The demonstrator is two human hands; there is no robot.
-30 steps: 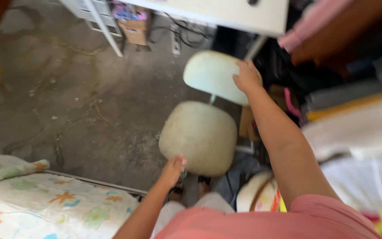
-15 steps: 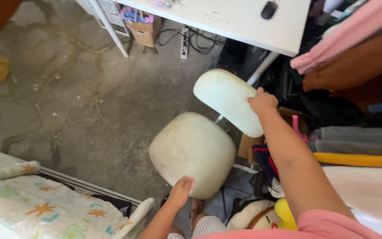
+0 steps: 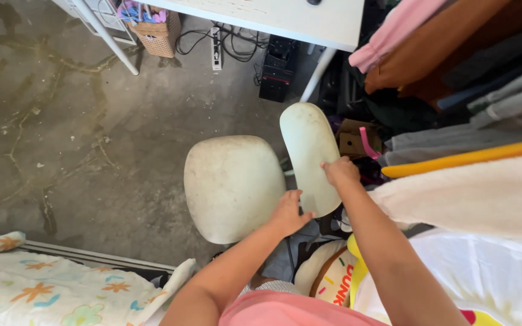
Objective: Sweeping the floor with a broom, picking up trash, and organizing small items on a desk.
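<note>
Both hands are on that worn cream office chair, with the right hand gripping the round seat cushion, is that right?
Not quite. In the head view the right hand grips the cream backrest, not the seat; the left hand rests on the seat cushion edge.

The chair point(image 3: 235, 184) hides its own legs and base under the seat. The left hand point(image 3: 290, 212) covers the seat's near right edge, and its fingertips curl out of sight. The right hand point(image 3: 339, 172) covers part of the backrest point(image 3: 309, 154). The desk point(image 3: 285, 15) is cut off by the top edge, and the basket point(image 3: 155, 27) under it too. The flowered blanket point(image 3: 61, 287) runs off the bottom left corner. The hanging clothes point(image 3: 454, 36) run off the right edge.
</note>
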